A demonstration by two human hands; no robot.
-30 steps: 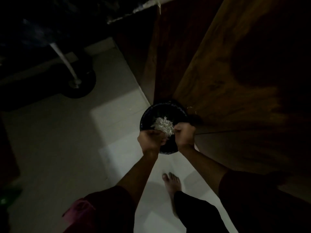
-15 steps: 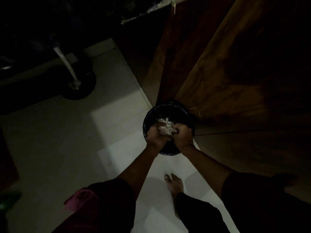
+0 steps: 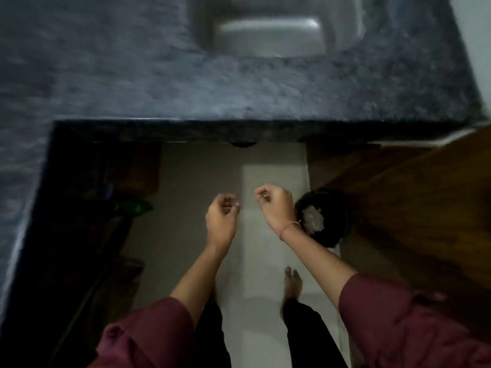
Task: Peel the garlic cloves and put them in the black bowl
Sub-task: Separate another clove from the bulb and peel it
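Head view: looking steeply down past both forearms to the floor; the frame is soft with motion blur.
Task item: black round container point(image 3: 337, 205), low at right, against the foot of a wooden cabinet front point(image 3: 411, 208).
Orientation: its mouth faces up toward the camera. The outline is round, so no long axis can be read.
Contents: pale flaky heap point(image 3: 313, 219) inside, on the side nearest the right wrist. Cannot tell whether it is peel or cloves.
Left hand point(image 3: 221, 219): in the air over the floor point(image 3: 186, 221), back of hand to the camera, fingers curled in with the tips near the thumb. Cannot tell whether anything small is pinched.
Right hand point(image 3: 276, 208): level with the left and near it, not touching. Fingers are curled and thumb and forefinger are close together; cannot tell what, if anything, they hold. The wrist overlaps the container's left edge.
Wrist: thin thread point(image 3: 288, 225) tied round the right wrist.
Clothing: maroon sleeves point(image 3: 385, 314) and dark trousers.
Foot: one bare foot point(image 3: 292, 282) on a lighter floor strip point(image 3: 273, 168).
Surroundings: speckled grey countertop point(image 3: 159, 83) across the top and down the left side, with a pale sink point(image 3: 271, 35) set into it.
Left side: small green object point(image 3: 138, 208) in the dark recess under the counter, too dim to identify.
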